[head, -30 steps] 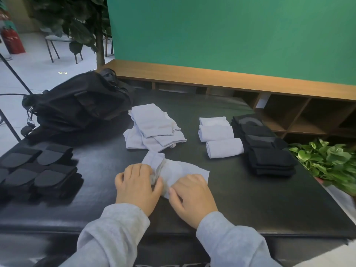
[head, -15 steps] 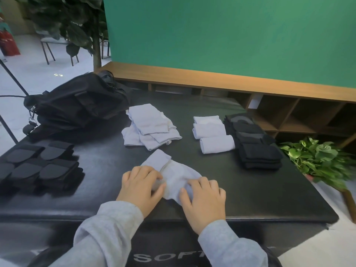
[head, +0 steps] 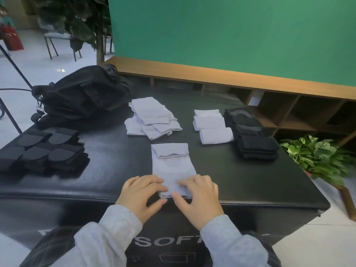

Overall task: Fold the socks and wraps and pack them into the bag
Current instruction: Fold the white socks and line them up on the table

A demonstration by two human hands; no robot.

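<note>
A white sock point(head: 172, 164) lies flat and lengthwise on the black table point(head: 240, 180), its far end folded over. My left hand point(head: 141, 193) and my right hand point(head: 198, 197) pinch its near end at the table's front edge. Behind it sits a loose pile of white socks point(head: 152, 118). Three rolled white socks point(head: 212, 126) lie to the right, next to a stack of folded black socks point(head: 252, 137). Black wraps point(head: 42, 149) are laid out at the left. The black bag point(head: 81, 95) rests at the far left corner.
A potted green plant point(head: 319, 157) stands off the table's right side. A wooden shelf unit point(head: 289, 105) runs along the green wall behind. A chair and a tree trunk point(head: 99, 41) stand at the far left.
The sock lay bunched and slanted under my hands; now it is stretched out straight toward the far side, and both hands have slid to its near end.
</note>
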